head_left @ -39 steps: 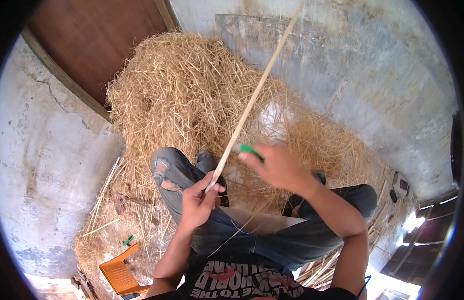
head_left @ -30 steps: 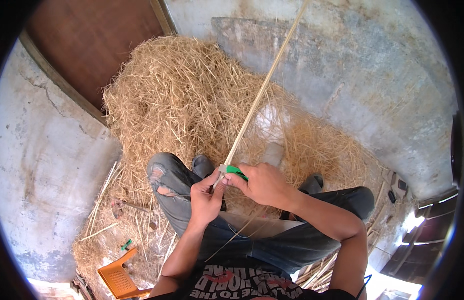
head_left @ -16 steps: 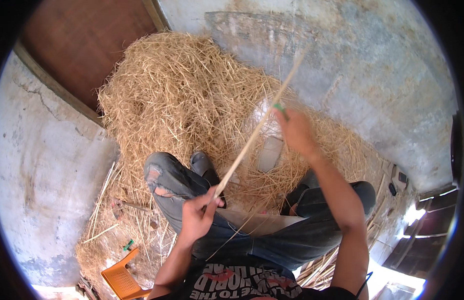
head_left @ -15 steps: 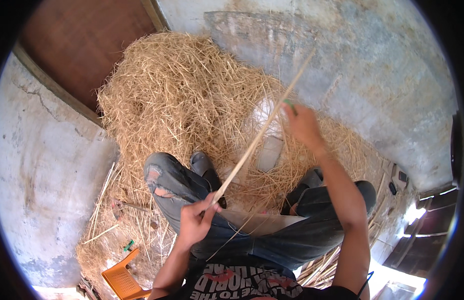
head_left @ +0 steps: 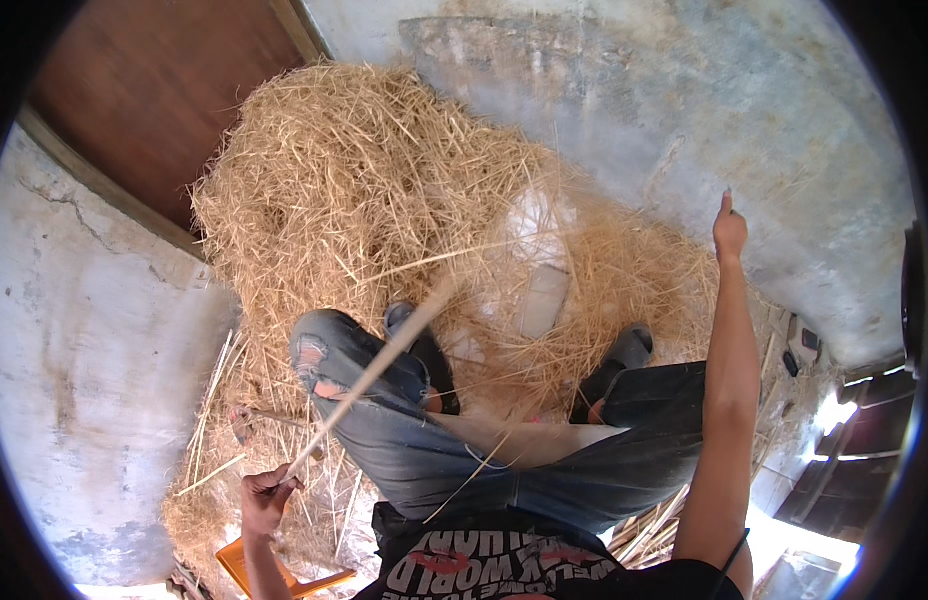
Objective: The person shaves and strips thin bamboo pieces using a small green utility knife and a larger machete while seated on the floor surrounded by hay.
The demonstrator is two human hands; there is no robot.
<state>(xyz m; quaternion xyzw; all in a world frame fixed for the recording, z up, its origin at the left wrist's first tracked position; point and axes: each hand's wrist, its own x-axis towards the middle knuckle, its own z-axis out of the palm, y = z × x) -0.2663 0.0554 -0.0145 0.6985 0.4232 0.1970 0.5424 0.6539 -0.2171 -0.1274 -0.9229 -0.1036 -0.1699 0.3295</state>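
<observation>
My left hand is out at the lower left, fingers closed round one end of a long pale wooden strip. The strip slants up and away past my left knee, its far end blurred by motion. My right hand is raised far to the right, in front of the wall, closed with the thumb stretched out. What it holds, if anything, is hidden. Between the hands a thin pale shaving shows over the pile of shavings. Across my lap lies a tan sheet with a loose sliver.
A grey block lies on the shavings between my feet. Behind the pile stand a brown panel and a stained wall. An orange plastic chair is at the lower left. Long strips lie by my right thigh.
My left hand has drawn the strip back toward the lower left. My right hand, which had a small green thing at the strip, has swung away to the right, apart from it.
</observation>
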